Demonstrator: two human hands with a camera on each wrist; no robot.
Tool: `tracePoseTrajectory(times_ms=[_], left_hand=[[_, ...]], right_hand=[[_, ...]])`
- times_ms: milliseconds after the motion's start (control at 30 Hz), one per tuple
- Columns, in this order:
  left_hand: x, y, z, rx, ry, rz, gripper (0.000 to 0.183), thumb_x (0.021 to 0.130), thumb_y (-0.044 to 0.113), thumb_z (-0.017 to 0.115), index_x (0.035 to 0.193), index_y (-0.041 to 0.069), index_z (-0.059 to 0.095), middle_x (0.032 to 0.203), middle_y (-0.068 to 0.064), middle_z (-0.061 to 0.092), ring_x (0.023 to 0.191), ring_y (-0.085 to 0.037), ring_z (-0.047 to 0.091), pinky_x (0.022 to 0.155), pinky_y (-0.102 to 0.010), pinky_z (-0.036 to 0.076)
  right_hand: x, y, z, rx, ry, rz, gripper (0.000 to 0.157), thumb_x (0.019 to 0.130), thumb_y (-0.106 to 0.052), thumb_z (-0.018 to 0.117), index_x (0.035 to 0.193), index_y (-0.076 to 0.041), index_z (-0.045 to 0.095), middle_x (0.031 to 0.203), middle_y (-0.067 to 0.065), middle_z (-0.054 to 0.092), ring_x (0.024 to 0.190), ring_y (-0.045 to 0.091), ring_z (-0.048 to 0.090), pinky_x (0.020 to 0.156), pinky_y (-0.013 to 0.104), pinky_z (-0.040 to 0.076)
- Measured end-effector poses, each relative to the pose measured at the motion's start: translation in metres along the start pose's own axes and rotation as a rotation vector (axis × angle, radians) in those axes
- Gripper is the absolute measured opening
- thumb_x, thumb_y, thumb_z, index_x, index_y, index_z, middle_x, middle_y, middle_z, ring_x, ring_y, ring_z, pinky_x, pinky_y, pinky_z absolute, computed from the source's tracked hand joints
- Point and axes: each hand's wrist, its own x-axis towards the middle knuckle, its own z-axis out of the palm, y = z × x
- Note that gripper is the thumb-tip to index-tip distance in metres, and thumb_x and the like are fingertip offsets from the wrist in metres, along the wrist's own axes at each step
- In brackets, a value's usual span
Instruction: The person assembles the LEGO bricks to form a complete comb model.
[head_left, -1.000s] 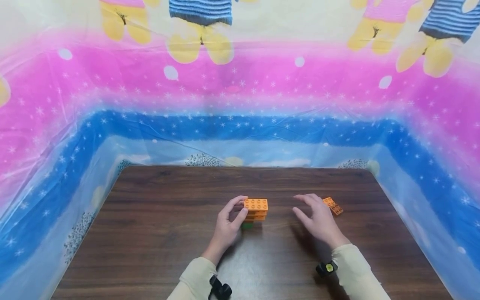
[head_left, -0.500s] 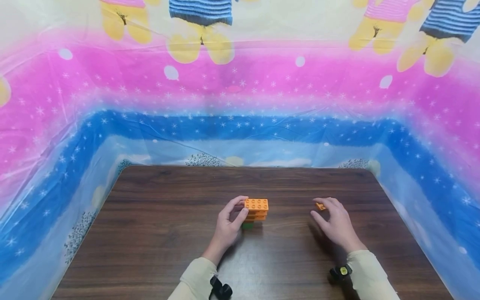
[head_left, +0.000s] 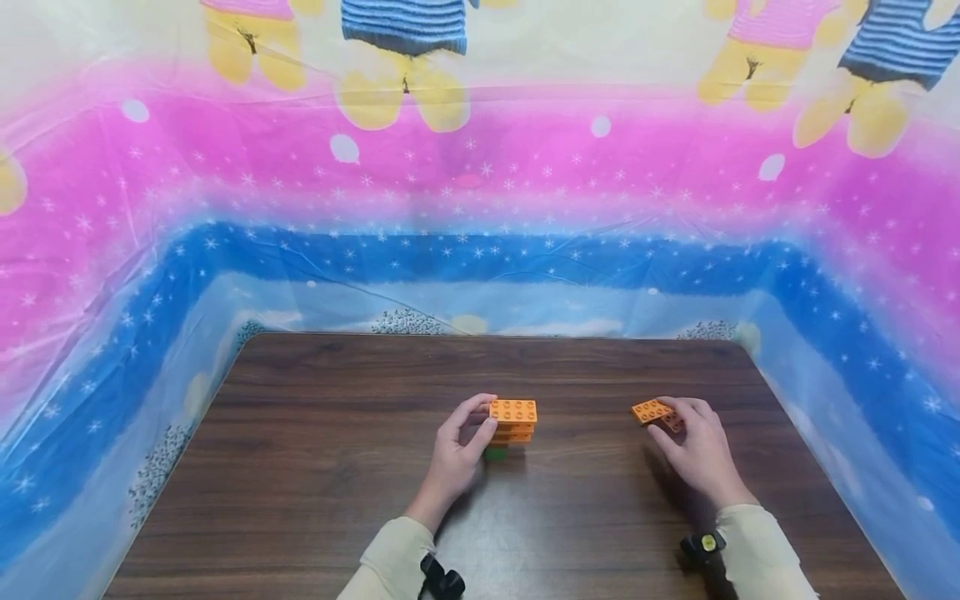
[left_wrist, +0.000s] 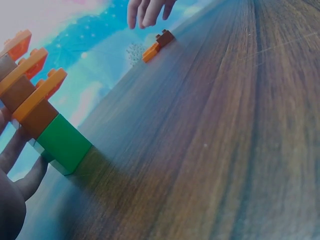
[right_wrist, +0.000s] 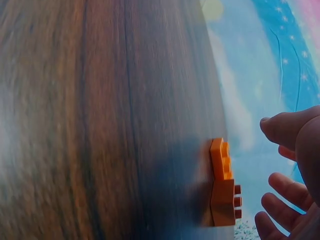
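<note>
A stack of toy building bricks [head_left: 513, 411] stands on the table, with my left hand [head_left: 452, 446] holding it from the left side. Orange plates alternate with brown bricks up the stack, and a green brick [left_wrist: 67, 142] forms its base. On the right, my right hand [head_left: 701, 450] hovers above a loose orange piece [right_wrist: 220, 159] and a brown brick [right_wrist: 223, 202]. These two touch end to end. In the left wrist view, a gap shows between the right fingertips and the two pieces. The right thumb and fingers are spread apart, holding nothing visible.
The dark wood-grain table [head_left: 337, 392] spreads around both hands. A printed pink and blue sheet [head_left: 420, 250] hangs behind it and along both sides. Black wrist cameras [head_left: 442, 577] sit near both sleeves.
My right hand has moved right, from between the stack and the loose pieces to over them. My left hand and the stack have stayed in place.
</note>
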Motion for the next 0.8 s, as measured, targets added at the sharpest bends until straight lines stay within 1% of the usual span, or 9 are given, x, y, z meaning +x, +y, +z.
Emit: tracePoseTrajectory(times_ms=[100, 233, 467, 667, 800], left_hand=[[0.000, 0.001, 0.000, 0.000, 0.000, -0.004, 0.034, 0.103, 0.009, 0.065, 0.137, 0.013, 0.065, 0.129, -0.012, 0.068, 0.117, -0.028, 0.066, 0.099, -0.044, 0.055], [0.000, 0.000, 0.000, -0.002, 0.002, -0.008, 0.034, 0.104, 0.009, 0.065, 0.137, 0.012, 0.065, 0.128, -0.012, 0.068, 0.117, -0.027, 0.066, 0.099, -0.044, 0.055], [-0.001, 0.001, 0.000, 0.001, 0.002, -0.010, 0.033, 0.104, 0.010, 0.065, 0.137, 0.011, 0.065, 0.127, -0.010, 0.069, 0.116, -0.026, 0.066, 0.100, -0.045, 0.055], [-0.002, 0.000, 0.000, 0.004, 0.008, -0.001, 0.033, 0.104, 0.008, 0.064, 0.136, 0.012, 0.066, 0.128, -0.011, 0.069, 0.116, -0.026, 0.066, 0.099, -0.044, 0.055], [-0.001, 0.001, 0.000, 0.019, 0.004, -0.011, 0.033, 0.104, 0.011, 0.065, 0.138, 0.013, 0.065, 0.129, -0.008, 0.069, 0.117, -0.024, 0.066, 0.100, -0.043, 0.055]], right_hand=[[-0.001, 0.004, -0.003, -0.007, -0.012, 0.022, 0.053, 0.089, -0.011, 0.084, 0.136, 0.000, 0.064, 0.128, 0.027, 0.055, 0.113, 0.043, 0.050, 0.090, 0.063, 0.044], [-0.001, 0.011, -0.005, -0.014, -0.056, 0.056, 0.057, 0.090, -0.014, 0.083, 0.140, 0.000, 0.060, 0.132, 0.029, 0.053, 0.119, 0.047, 0.047, 0.095, 0.067, 0.041], [-0.003, 0.026, -0.002, -0.022, -0.122, 0.110, 0.065, 0.092, -0.020, 0.082, 0.147, -0.001, 0.053, 0.135, 0.030, 0.053, 0.122, 0.049, 0.047, 0.099, 0.071, 0.041], [-0.003, 0.033, 0.003, -0.022, -0.158, 0.128, 0.068, 0.094, -0.026, 0.080, 0.146, 0.005, 0.050, 0.134, 0.032, 0.056, 0.123, 0.050, 0.051, 0.103, 0.071, 0.041], [-0.001, 0.036, 0.005, -0.022, -0.168, 0.134, 0.068, 0.095, -0.028, 0.079, 0.145, 0.008, 0.051, 0.133, 0.032, 0.057, 0.122, 0.049, 0.053, 0.104, 0.070, 0.041]])
